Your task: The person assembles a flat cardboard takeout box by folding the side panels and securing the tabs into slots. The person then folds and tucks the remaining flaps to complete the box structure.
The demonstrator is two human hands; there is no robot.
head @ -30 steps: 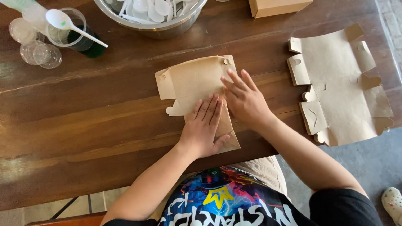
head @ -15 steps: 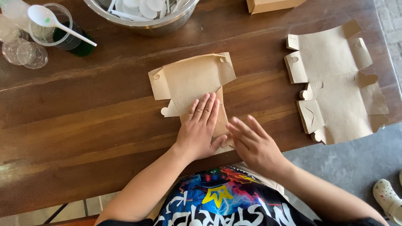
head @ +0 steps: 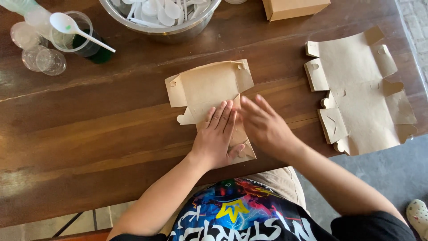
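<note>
On wooden table [head: 111, 134], left hand [head: 217, 138] and right hand [head: 263, 125] pressing flat cardboard blank [head: 209, 87] (fingers spread, gripping nothing)

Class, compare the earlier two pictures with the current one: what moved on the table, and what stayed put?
The right hand had slid off the folded brown cardboard piece towards the table edge; now it is back, beside the left hand. The left hand stays pressed flat on the cardboard. The flat unfolded cardboard blank, the metal bowl of white spoons and the plastic cups have not moved.
</note>
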